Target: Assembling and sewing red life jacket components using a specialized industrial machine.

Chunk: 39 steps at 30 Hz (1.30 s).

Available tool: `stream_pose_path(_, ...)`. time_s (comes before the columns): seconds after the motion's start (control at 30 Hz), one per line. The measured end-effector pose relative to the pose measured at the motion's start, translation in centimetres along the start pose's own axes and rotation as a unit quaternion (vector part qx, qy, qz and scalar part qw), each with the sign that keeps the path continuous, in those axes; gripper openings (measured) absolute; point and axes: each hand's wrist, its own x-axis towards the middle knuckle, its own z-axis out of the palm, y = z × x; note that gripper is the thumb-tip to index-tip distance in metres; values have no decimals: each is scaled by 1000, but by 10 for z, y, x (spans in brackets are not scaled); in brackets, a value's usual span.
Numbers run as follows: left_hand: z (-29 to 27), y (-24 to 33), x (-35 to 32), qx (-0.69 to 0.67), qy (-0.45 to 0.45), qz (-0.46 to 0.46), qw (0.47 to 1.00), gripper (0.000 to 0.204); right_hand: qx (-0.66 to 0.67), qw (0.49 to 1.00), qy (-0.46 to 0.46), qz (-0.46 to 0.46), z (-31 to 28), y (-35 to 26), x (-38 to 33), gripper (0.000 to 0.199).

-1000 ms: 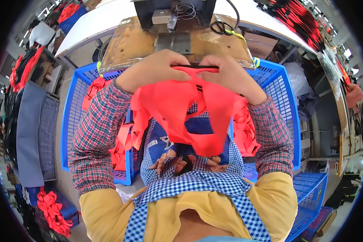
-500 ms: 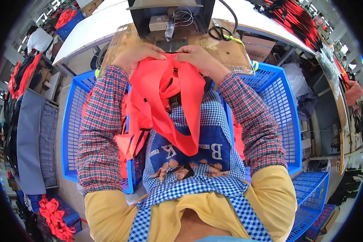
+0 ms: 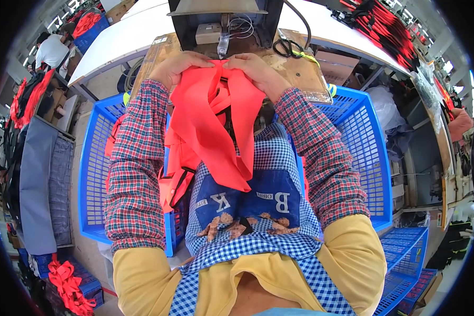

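A wide coral-red fabric strap [image 3: 195, 116] hangs in loops from both my hands over my checked apron. My left hand [image 3: 180, 67] pinches its upper edge at the front of a wooden worktop [image 3: 154, 59]. Close beside it, my right hand [image 3: 254, 69] grips the same edge, fingers closed. Just beyond my fingertips stands a dark machine [image 3: 185, 32] with a small pale box and thin wires inside its opening. The part of the strap under my fingers is hidden.
Blue plastic baskets [image 3: 94, 174] flank me, another basket [image 3: 367, 142] being on the right. More red straps [image 3: 180, 152] lie at my left side. Black-handled scissors [image 3: 287, 48] rest on the worktop. White tables [image 3: 118, 39] extend behind; red straps [image 3: 382, 31] are piled far right.
Both hands have moved slightly forward toward the machine, still holding the strap. Its hanging loop has risen and shifted a little left.
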Motion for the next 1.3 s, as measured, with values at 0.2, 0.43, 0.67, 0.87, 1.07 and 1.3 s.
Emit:
stream_pose_path(0.2, -10, -7, 4, -16, -1, 18, 1000, 52, 12, 1000, 3, -16, 6, 1, 1, 20)
stream_pose_path(0.43, -5, -8, 6, -21, -15, 26, 999, 50, 22, 999, 14, -21, 4, 1, -3, 22)
stream_pose_path(0.67, -11, -11, 13, -1, -12, 42, 999, 44, 47, 998, 20, -26, 4, 5, 2, 22)
stream_pose_path(0.87, -10, -9, 15, -3, 9, 40, 999, 40, 51, 998, 26, -26, 4, 4, 7, 19)
stream_pose_path(1.07, -4, -8, 16, -8, 12, 45, 999, 34, 61, 997, 37, -13, 2, 2, 5, 18)
stream_pose_path(1.3, -19, -6, -24, 97, 66, 178, 977, 33, -41, 974, 223, 25, 21, -41, -34, 16)
